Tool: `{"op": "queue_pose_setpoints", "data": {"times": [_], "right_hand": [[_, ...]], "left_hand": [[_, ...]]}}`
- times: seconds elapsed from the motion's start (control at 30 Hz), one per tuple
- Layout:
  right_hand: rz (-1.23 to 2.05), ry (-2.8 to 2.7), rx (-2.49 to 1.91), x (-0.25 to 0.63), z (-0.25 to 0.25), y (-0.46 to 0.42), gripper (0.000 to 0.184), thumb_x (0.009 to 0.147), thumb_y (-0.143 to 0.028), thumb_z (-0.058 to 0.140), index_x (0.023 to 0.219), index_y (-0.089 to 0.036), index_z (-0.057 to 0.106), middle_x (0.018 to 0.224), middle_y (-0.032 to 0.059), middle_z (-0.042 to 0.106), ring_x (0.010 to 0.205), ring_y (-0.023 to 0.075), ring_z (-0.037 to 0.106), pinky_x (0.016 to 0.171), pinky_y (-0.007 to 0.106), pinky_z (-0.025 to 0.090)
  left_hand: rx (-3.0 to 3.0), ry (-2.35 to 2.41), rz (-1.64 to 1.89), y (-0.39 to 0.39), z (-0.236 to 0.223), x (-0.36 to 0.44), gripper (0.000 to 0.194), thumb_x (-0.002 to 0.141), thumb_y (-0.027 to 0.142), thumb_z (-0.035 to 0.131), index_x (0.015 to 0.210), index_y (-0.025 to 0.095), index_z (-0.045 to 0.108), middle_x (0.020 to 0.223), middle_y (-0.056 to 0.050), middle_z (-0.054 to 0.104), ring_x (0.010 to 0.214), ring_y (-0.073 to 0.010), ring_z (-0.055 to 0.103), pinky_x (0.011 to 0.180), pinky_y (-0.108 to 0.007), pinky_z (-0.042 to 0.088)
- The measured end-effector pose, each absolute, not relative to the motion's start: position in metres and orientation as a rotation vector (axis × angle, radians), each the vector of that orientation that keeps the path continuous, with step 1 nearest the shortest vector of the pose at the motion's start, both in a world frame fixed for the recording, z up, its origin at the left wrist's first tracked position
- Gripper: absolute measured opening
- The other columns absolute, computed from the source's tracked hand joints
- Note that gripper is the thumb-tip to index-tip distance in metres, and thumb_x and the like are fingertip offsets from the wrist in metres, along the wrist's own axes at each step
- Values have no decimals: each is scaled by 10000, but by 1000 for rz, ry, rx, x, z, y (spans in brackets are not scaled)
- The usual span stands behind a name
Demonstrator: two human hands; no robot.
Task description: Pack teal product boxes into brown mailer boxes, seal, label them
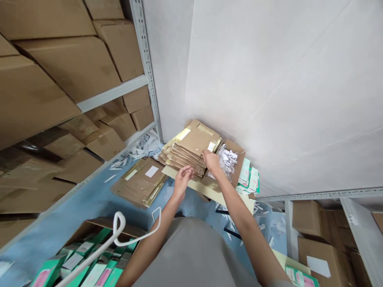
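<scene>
My right hand [211,160], fingers bent, is at the right edge of the stack of flattened brown cardboard cartons [196,138]; my left hand [183,180], fingers curled, is near its front edge. I cannot confirm either grip. The stack lies on the pale-yellow tabletop [247,202], beside an open brown cardboard box [239,156].

This place seems to be a storeroom, maybe of a warehouse. At the left of the narrow table [209,191], a grey metal rack [113,93] is filled with brown cartons [68,63]; at the table's right stands 1 more rack [360,231]. On the table lies flattened cardboard [196,137]. Nearer than the table, an open carton [98,226] contains green boxes [100,273], and white scraps [110,178] are scattered on the blue floor [92,195]
</scene>
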State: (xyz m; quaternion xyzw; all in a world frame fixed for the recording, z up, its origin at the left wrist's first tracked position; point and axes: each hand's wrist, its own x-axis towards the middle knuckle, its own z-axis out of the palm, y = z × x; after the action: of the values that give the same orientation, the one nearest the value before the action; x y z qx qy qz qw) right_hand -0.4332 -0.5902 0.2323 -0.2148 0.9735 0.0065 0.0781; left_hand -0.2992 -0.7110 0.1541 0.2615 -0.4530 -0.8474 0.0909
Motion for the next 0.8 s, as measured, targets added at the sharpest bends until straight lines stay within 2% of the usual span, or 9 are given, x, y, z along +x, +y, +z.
{"op": "queue_pose_setpoints", "data": {"times": [0.13,0.3,0.37,0.47,0.53,0.63,0.8], "right_hand": [[33,2952,-784,-402,254,-597,363,1206,-341,366,1299,-175,675,1271,156,792,1156,241,769,934,298,555],[31,2844,-987,-335,241,-622,301,1185,-303,447,1229,-159,708,1161,146,806,1089,242,780,922,315,588],[-47,2822,-1050,-313,230,-628,292,1179,-306,479,1212,-156,727,1192,138,808,1103,243,782,950,330,602],[-332,2875,-1045,-297,225,-622,312,1159,-398,551,1234,-172,753,1376,137,772,1208,248,765,1053,357,602],[-586,2987,-946,-299,232,-604,337,1140,-437,584,1279,-183,757,1505,147,710,1348,265,708,1163,395,564],[-917,3213,-671,-310,255,-555,404,1141,-439,549,1408,-183,713,1624,158,617,1557,285,542,1306,474,454],[-1240,3500,29,-294,294,-445,676,1106,-561,564,1671,-200,480,1728,177,484,1653,323,400,1375,605,323]], "left_hand": [[811,-1177,-2454,-723,162,-308,513,745,486,951,1129,217,741,1193,-107,768,1107,-236,736,995,-370,583],[846,-963,-2561,-737,164,-316,439,736,464,959,1006,186,753,964,-68,795,936,-210,745,883,-329,597],[975,-920,-2493,-741,161,-313,403,693,385,976,963,185,753,933,-54,804,892,-198,738,863,-323,595],[993,-914,-2408,-745,159,-303,428,634,313,986,982,184,772,1006,-58,833,925,-194,746,913,-328,595],[912,-963,-2425,-747,162,-297,489,626,353,999,1033,187,786,1070,-69,843,978,-208,759,948,-342,596],[762,-1097,-2490,-743,175,-293,567,652,461,1002,1114,212,789,1139,-70,845,1080,-232,768,987,-350,596],[545,-1487,-2686,-708,196,-300,615,719,576,958,1205,256,761,1193,-67,834,1143,-277,769,963,-383,619]]}}
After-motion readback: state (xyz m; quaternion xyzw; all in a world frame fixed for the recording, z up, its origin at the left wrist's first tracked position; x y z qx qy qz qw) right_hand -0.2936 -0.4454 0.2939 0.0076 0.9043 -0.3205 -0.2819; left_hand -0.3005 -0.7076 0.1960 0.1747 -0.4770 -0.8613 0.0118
